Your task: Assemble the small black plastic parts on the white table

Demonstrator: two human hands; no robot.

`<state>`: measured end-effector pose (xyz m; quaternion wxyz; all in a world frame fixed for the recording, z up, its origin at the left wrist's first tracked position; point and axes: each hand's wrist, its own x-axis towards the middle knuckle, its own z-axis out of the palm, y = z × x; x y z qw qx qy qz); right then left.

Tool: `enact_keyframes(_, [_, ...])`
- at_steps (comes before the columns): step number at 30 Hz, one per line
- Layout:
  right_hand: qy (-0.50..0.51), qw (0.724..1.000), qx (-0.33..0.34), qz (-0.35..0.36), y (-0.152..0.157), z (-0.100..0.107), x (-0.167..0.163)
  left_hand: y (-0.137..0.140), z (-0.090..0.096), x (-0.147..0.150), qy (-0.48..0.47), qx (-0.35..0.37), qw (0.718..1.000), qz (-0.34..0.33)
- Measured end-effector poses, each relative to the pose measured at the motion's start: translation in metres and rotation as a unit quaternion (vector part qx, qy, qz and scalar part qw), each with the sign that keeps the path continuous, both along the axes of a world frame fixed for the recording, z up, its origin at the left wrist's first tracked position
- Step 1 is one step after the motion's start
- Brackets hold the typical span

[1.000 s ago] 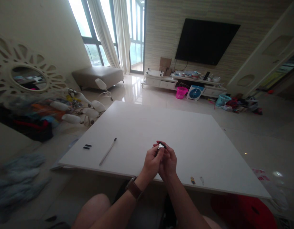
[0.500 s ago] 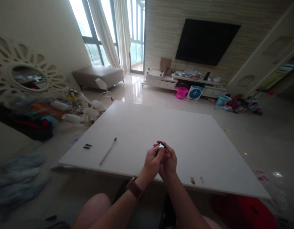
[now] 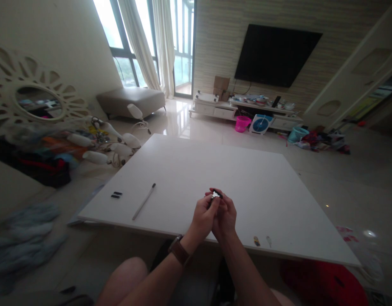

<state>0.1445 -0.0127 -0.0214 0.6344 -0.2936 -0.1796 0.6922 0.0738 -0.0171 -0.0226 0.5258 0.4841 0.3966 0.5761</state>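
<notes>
Over the near part of the white table (image 3: 179,157), my hands are close together around a small black and silver object (image 3: 217,194). My left hand (image 3: 202,216), with a brown-strapped watch (image 3: 179,250) on its wrist, has its fingers closed on the object. From the other side my right hand (image 3: 227,214) grips it too, fingers curled. Most of the object is hidden, so its kind cannot be made out. To the left lies a thin grey stick with a black tip (image 3: 144,202). Beyond that are two small black pieces (image 3: 116,195).
Near the table's front edge, right of my arms, lie a small yellow and dark piece (image 3: 256,241) and a small pale, clear-looking piece (image 3: 269,241). A lamp with white shades (image 3: 122,149) stands by the left edge. Something red (image 3: 325,282) is below the right front edge.
</notes>
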Motion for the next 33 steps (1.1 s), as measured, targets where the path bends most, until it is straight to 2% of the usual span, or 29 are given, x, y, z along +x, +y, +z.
enact_keyframes(9, [0.018, 1.0, -0.016, 0.001, 0.0001, -0.0008, -0.0007, 0.0006, 0.0012, 0.0, 0.001, 0.002, 1.0, 0.0])
enact_keyframes(33, [0.013, 1.0, -0.007, 0.0, -0.0003, 0.0004, -0.0005, 0.0005, -0.0018, -0.0006, 0.002, 0.012, 1.0, -0.002])
